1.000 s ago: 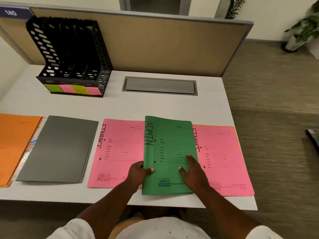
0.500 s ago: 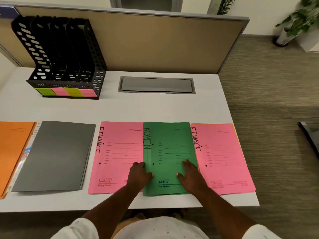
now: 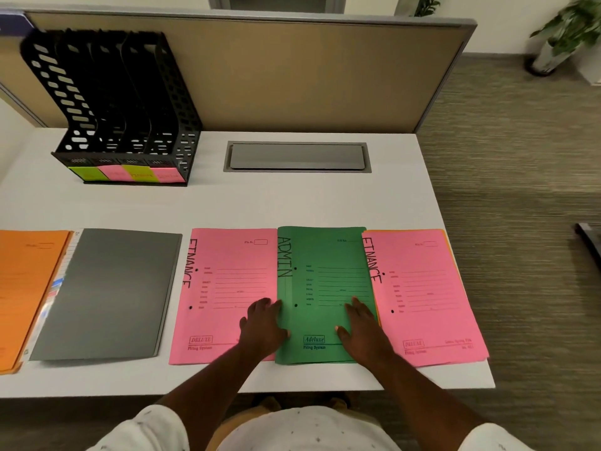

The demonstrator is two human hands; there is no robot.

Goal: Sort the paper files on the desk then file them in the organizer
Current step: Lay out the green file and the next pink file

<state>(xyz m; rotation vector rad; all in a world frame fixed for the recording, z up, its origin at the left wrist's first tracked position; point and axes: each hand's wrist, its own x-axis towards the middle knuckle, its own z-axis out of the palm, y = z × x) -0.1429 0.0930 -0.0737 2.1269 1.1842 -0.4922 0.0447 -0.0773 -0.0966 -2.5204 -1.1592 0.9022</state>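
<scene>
Left hand (image 3: 262, 327) is flat w/ fingers spread, palm down across the left edge of the green paper file marked ADMIN (image 3: 320, 288), partly on the pink paper file marked FINANCE (image 3: 224, 297) beside it. Right hand (image 3: 361, 330) is also flat and open, pressing near the green file's right edge, not pinching anything. Green one lies flat on the white surface (image 3: 292, 203) between two pinks, overlapping the left one, and the second pink FINANCE file (image 3: 422, 297) overlaps its right edge. Further left there's a plain grey folder (image 3: 107, 294), then an orange paper file (image 3: 26, 294) at the frame edge. The black perforated plastic organizer (image 3: 110, 102) w/ coloured sticky labels on its slots sits at the back left, well apart, looks empty afaict. Imo the step is still sorting, so square the green file w/ light pressure from both palms and don't drag the pinks along. I'd stack the two FINANCE ones together before filing. Labels too blurry to read, so check them up close.
</scene>
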